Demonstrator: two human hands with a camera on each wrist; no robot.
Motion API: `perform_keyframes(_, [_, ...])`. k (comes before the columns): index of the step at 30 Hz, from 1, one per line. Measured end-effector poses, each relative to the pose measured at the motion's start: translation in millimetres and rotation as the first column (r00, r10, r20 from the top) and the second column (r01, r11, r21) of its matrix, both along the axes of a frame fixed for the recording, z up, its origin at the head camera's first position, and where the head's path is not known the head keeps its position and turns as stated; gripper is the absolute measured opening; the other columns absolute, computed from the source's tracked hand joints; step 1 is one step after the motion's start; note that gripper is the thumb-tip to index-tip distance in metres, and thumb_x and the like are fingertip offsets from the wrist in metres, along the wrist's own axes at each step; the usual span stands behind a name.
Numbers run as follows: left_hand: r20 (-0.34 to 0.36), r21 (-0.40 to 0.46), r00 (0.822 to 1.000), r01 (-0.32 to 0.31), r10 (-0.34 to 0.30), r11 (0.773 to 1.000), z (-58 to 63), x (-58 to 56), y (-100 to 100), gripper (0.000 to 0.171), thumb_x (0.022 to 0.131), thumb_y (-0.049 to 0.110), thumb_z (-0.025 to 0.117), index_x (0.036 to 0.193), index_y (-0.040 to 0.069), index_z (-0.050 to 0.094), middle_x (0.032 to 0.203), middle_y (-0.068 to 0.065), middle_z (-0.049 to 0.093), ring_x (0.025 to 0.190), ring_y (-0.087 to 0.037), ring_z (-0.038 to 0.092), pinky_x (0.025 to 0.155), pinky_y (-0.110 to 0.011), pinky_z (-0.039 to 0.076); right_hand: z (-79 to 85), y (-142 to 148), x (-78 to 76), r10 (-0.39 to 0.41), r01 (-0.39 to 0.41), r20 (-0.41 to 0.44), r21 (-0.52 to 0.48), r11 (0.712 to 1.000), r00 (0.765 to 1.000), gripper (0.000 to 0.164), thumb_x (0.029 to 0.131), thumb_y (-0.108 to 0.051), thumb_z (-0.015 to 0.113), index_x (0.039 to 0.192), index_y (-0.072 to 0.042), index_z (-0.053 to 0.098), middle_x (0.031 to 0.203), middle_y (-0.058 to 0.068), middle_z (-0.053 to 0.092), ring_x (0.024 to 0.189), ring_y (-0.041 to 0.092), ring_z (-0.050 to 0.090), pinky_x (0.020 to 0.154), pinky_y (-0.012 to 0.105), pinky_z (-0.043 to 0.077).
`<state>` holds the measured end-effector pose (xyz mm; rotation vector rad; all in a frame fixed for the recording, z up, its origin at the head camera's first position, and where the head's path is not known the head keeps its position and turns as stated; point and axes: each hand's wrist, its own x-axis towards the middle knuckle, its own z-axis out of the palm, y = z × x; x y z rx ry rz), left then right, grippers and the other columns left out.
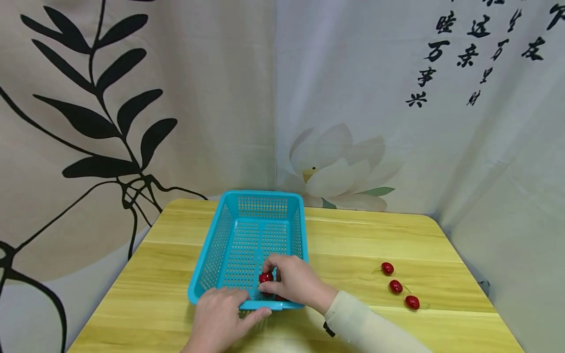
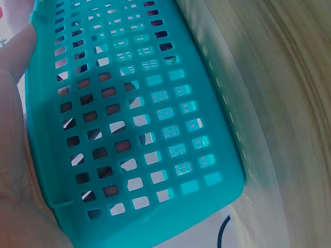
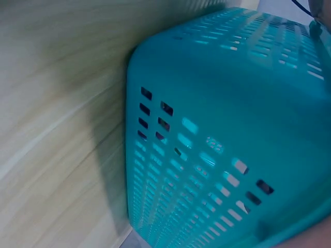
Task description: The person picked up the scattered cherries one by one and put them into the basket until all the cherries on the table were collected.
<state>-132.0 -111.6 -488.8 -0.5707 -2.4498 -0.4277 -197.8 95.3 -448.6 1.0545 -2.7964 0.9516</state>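
Observation:
A blue plastic basket (image 1: 260, 197) with lattice walls sits on the wooden table. At its near edge my left hand (image 1: 218, 316) grips the rim, thumb outside and fingers inside; in the left wrist view, the near wall (image 2: 150, 139) shows fingers behind its holes. Inside the near right part of the basket, my right hand (image 1: 300, 284) pinches a red cherry (image 1: 266, 278) between thumb and fingers. Another bit of red shows beneath that hand, mostly hidden. In the right wrist view, only the basket's outer side (image 3: 207, 93) is plain; the fingertips are hidden.
Three red cherries with stems lie on the table to the right: an upper cherry (image 1: 387, 268), a middle cherry (image 1: 395, 287) and a lower cherry (image 1: 412, 302). Behind the wooden table (image 1: 353, 235) hangs a printed curtain (image 1: 229, 98).

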Motion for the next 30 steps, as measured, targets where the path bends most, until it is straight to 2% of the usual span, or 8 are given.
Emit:
perform_keyframes(7, [-0.004,0.003,1.0,0.002,-0.002,1.0,1.4,0.7,0.3,0.056,0.075,0.08,0.061,0.06,0.026,0.061,0.061,0.013,0.062,0.057,-0.009,0.057,0.05,-0.031,0.043,-5.0,-0.7,0.7,0.042,-0.031,-0.121,0.093,0.995,0.992,0.025,0.083,-0.039,0.08,0.091,-0.021,0.065,0.081,-0.016,0.064,0.059,-0.004,0.047,0.051,0.014,0.041])
perform_keyframes(11, [0.007,-0.002,1.0,-0.002,0.002,1.0,1.3,1.3,0.2,0.056,0.075,0.08,0.06,0.06,0.026,0.061,0.061,0.014,0.062,0.058,-0.008,0.057,0.051,-0.03,0.043,-6.5,-1.4,1.8,0.047,-0.029,-0.153,0.12,0.992,0.987,0.025,0.082,-0.04,0.081,0.09,-0.022,0.065,0.082,-0.017,0.065,0.063,-0.005,0.048,0.053,0.015,0.043])
perform_keyframes(21, [0.029,-0.004,1.0,-0.005,0.005,1.0,-0.4,1.6,-0.1,0.06,0.077,0.081,0.056,0.063,0.024,0.065,0.066,0.01,0.066,0.063,-0.01,0.061,0.054,-0.033,0.047,-7.9,-2.2,1.1,0.054,-0.026,-0.158,0.171,0.985,0.986,0.024,0.083,-0.041,0.079,0.09,-0.023,0.066,0.081,-0.016,0.065,0.063,-0.004,0.048,0.051,0.017,0.042])
perform_keyframes(30, [0.016,-0.006,1.0,-0.007,0.007,1.0,1.1,1.5,0.5,0.057,0.076,0.081,0.057,0.06,0.027,0.059,0.061,0.013,0.062,0.058,-0.009,0.058,0.05,-0.031,0.043,-4.4,-3.0,-0.1,0.048,-0.015,-0.12,0.259,0.966,0.992,0.024,0.083,-0.044,0.078,0.091,-0.025,0.067,0.081,-0.017,0.066,0.064,-0.005,0.05,0.053,0.02,0.046])
